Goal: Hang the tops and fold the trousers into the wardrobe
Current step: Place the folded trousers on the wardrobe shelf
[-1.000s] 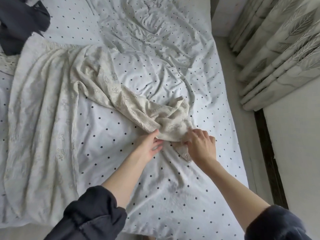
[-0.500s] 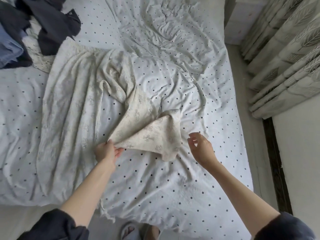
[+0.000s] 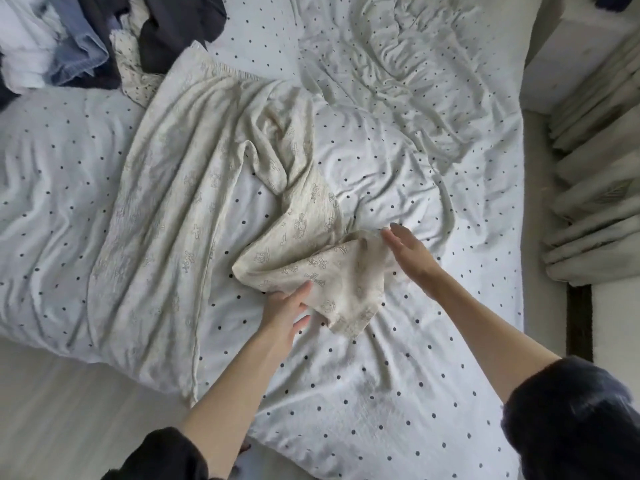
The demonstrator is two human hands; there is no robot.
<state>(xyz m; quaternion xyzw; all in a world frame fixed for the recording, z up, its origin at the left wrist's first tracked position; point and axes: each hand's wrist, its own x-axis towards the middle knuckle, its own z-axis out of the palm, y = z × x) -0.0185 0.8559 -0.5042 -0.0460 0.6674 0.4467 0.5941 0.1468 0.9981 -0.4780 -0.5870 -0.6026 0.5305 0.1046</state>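
While you are leaning over the bed (image 3: 398, 393), your left hand (image 3: 285, 311) is reaching into the lower centre of the frame and gripping the trousers (image 3: 180, 209) at the lower edge of one folded-over leg, thumb lying on top of the cloth and fingers tucked beneath it. Your right hand (image 3: 410, 252) is hovering just right of centre with its fingers straight and spread, holding nothing, its fingertips sitting right at the corner of that same leg; whether they are actually touching the cloth is hard to tell. Those cream, faintly patterned trousers are lying across the middle of the dotted sheet, the waistband pointing toward the upper left and one leg running down toward the lower left edge of the mattress, the other leg twisting toward centre and doubling back on itself between your hands. A pile of clothes (image 3: 104, 39), dark, denim and white, is sitting in the upper left corner. Curtains (image 3: 595, 188) are hanging along the right edge of the frame.
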